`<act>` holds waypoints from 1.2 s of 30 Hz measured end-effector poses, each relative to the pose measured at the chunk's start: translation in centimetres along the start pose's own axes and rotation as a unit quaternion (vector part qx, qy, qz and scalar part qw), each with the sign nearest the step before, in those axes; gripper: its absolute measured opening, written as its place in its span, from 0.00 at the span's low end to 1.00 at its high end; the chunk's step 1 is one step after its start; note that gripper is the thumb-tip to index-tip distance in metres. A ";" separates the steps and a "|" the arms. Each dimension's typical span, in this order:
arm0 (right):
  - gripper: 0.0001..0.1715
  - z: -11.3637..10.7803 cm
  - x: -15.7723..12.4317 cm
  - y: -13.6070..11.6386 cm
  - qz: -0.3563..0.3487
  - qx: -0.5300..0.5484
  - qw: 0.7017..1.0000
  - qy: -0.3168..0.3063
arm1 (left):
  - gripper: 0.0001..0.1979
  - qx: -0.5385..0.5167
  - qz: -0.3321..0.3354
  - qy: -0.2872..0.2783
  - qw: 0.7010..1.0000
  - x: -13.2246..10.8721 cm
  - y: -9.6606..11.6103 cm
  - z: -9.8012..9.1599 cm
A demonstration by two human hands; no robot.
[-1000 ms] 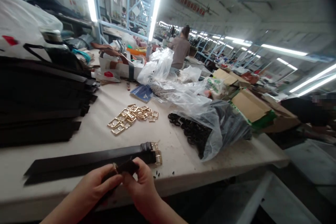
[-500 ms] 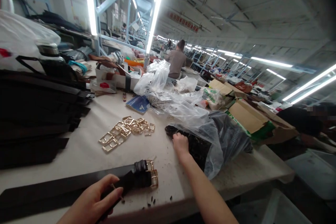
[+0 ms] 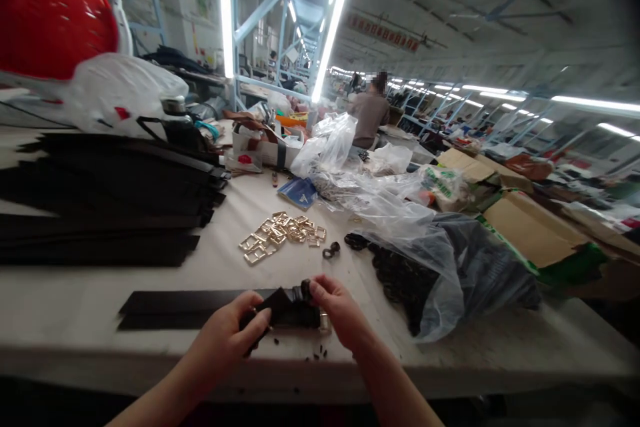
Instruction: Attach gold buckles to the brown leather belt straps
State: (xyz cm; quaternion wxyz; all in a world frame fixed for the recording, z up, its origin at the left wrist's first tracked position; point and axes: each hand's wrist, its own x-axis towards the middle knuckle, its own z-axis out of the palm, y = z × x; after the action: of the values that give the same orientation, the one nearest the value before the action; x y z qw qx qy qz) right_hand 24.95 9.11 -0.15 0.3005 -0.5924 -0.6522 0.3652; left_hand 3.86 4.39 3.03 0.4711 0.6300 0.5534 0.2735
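My left hand [image 3: 239,323] is closed on a black strap [image 3: 275,305], with a small metal pin showing between thumb and finger. Against the strap's end, my right hand [image 3: 336,310] pinches a small black loop [image 3: 306,289]. Beneath both hands, finished-looking black belts [image 3: 170,310] lie flat, a gold buckle [image 3: 325,322] at their right end, partly covered by my right hand. Beyond them is a pile of gold buckles [image 3: 280,233]. Two or so small black loops [image 3: 331,251] lie right of the pile, beside many black loops [image 3: 400,273] spilling from a clear plastic bag [image 3: 450,303].
Stacked black straps [image 3: 100,200] cover the table's left side. A blue packet [image 3: 299,192], plastic bags [image 3: 335,147] and an open cardboard box [image 3: 535,227] stand farther back. A red object [image 3: 55,13] looms at upper left. A person [image 3: 370,113] is in the background.
My right hand has left the bag of black loops and come to the strap at my left hand, now pinching a loop. Loose loops lie beside the bag. The view has swung left.
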 end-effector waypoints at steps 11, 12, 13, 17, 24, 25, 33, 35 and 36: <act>0.17 7.4 -4.9 -5.3 0.067 0.539 0.837 0.063 | 0.10 0.069 0.021 0.050 0.996 -1.7 -0.5 0.3; 0.19 7.7 -5.0 -5.5 0.083 0.569 0.815 0.066 | 0.11 0.059 0.021 0.053 0.997 -1.8 -0.5 0.3; 0.21 7.8 -5.1 -5.7 0.098 0.598 0.793 0.065 | 0.11 0.049 0.023 0.057 0.997 -1.9 -0.5 0.3; 0.22 7.8 -5.3 -6.1 0.151 0.653 0.741 0.034 | 0.13 0.006 0.039 0.085 0.996 -2.5 -0.7 0.4; 0.25 7.9 -6.3 -6.5 0.170 0.664 0.728 0.001 | 0.14 0.018 0.038 0.113 0.993 -2.8 -1.2 0.8; 0.25 7.9 -6.4 -6.6 0.160 0.655 0.738 0.006 | 0.14 0.015 0.042 0.119 0.992 -2.8 -1.2 0.8; 0.20 7.8 -5.1 -5.0 0.233 0.623 0.742 -0.086 | 0.15 -0.034 0.078 0.021 0.996 -2.0 -1.3 -0.4; 0.18 7.9 -5.0 -4.8 0.272 0.618 0.723 -0.146 | 0.17 -0.025 0.053 0.028 0.998 -1.6 -1.5 -0.8; 0.17 7.9 -5.1 -4.8 0.283 0.620 0.714 -0.158 | 0.17 -0.019 0.034 0.026 0.999 -1.5 -1.5 -1.0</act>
State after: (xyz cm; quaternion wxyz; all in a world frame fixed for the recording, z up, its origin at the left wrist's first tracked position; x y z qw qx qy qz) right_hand 16.39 2.99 -0.36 0.3752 -0.3638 -0.1192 0.8442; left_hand 1.97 3.20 2.33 0.4592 0.6321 0.5385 0.3157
